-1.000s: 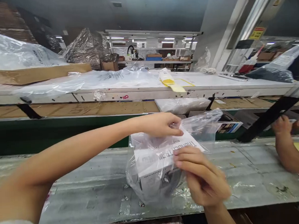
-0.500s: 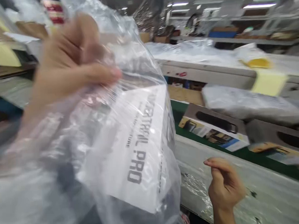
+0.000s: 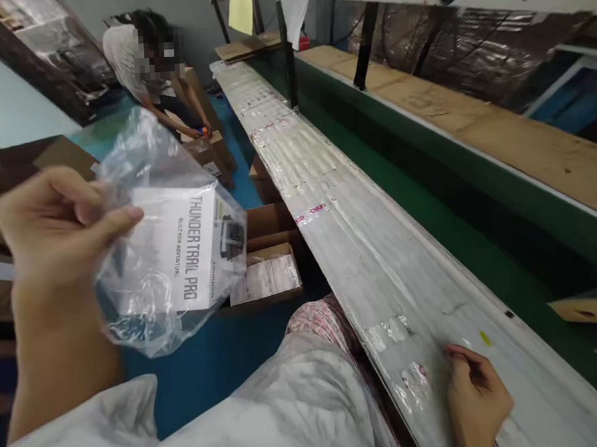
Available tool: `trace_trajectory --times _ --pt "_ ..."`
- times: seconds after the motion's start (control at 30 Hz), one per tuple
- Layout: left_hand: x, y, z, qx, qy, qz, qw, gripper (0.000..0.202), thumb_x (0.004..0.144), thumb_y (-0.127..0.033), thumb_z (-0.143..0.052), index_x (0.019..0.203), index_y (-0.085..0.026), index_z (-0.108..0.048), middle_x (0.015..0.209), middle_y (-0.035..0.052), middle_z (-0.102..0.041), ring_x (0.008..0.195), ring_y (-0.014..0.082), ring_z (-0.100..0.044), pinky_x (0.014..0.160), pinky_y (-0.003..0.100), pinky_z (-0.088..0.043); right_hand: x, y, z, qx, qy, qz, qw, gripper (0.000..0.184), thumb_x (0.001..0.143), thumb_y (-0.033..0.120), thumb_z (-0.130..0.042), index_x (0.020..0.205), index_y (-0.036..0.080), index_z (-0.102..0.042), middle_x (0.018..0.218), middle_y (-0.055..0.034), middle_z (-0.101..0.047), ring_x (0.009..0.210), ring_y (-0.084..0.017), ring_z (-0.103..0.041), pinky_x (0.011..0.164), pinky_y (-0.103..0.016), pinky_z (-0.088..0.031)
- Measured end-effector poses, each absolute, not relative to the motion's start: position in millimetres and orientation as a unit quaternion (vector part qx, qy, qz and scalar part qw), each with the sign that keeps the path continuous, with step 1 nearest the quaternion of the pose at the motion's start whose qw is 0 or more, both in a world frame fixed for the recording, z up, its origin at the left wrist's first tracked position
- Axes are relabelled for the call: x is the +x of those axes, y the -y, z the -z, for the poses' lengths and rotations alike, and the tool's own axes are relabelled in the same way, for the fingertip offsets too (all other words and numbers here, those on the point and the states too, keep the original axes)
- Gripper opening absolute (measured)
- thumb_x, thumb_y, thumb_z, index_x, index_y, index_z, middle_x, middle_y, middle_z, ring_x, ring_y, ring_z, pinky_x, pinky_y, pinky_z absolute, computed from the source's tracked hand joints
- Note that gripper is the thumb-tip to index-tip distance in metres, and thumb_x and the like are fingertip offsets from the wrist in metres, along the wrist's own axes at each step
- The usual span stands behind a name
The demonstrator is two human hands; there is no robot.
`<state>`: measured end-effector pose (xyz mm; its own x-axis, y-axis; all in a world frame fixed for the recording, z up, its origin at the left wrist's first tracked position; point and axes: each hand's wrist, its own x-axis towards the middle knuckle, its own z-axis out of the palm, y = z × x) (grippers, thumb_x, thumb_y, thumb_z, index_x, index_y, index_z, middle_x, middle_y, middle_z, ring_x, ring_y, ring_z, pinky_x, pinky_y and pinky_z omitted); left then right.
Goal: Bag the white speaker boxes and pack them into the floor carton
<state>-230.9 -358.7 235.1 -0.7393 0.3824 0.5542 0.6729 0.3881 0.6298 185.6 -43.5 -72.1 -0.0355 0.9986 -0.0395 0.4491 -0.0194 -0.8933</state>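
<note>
One clear crinkled plastic bag (image 3: 146,285) holding a white printed box (image 3: 189,246), on the tabletop (image 3: 380,259) earlier, now hangs left, pinched by left hand (image 3: 53,226). Right hand (image 3: 475,391) rests loosely curled, empty, on tabletop.

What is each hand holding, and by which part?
Left hand pinches the clear plastic bag with the white box by its top edge. Right hand holds nothing.

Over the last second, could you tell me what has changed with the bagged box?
The right hand let go of the bagged box and now rests on the workbench. The left hand carried it off the bench, out to the left over the floor. The left fingers still pinch the bag.
</note>
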Motion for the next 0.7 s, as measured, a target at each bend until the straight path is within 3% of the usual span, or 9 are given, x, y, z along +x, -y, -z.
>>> trace_trajectory --times 0.1,0.33,0.53,0.7 --pt "-237.8 391.0 -202.7 -0.258 0.875 0.386 0.137 0.051 0.076 -0.018 -0.084 0.059 -0.017 -0.036 0.064 -0.0057 -0.036 0.066 0.0099 -0.036 0.065 0.028 -0.032 187.2 43.8 71.8 -0.623 0.588 -0.391 0.336 0.029 0.068 0.039 -0.067 0.086 0.020 -0.079 0.085 -0.0078 -0.078 0.088 -0.032 -0.073 0.100 -0.053 -0.055" --pt "-262.4 457.9 -132.6 -0.083 0.941 0.329 0.003 0.054 0.085 -0.042 -0.074 0.067 -0.018 -0.028 0.058 -0.0060 -0.031 0.060 0.0107 -0.033 0.063 0.025 -0.030 186.8 45.3 71.6 -0.621 0.594 -0.374 0.349 0.023 0.070 0.034 -0.068 0.086 0.021 -0.079 0.087 -0.0082 -0.076 0.086 -0.033 -0.073 0.103 -0.060 -0.057" --pt "-286.1 466.8 -131.4 -0.047 0.930 0.359 -0.058 0.051 0.089 -0.036 -0.068 0.070 -0.021 -0.023 0.060 -0.0075 -0.023 0.057 0.0083 -0.031 0.064 0.024 -0.033 178.4 51.6 62.1 -0.624 0.578 -0.375 0.370 0.020 0.069 0.026 -0.068 0.086 0.021 -0.078 0.087 -0.0085 -0.074 0.090 -0.036 -0.073 0.110 -0.070 -0.054" --pt "-316.1 442.0 -139.8 -0.040 0.912 0.407 -0.004 0.049 0.090 -0.045 -0.063 0.068 -0.021 -0.027 0.060 -0.0070 -0.027 0.061 0.0083 -0.032 0.064 0.023 -0.029 178.9 52.7 57.8 -0.626 0.576 -0.379 0.364 0.019 0.070 0.024 -0.068 0.085 0.021 -0.078 0.087 -0.0098 -0.074 0.089 -0.035 -0.072 0.109 -0.071 -0.053"
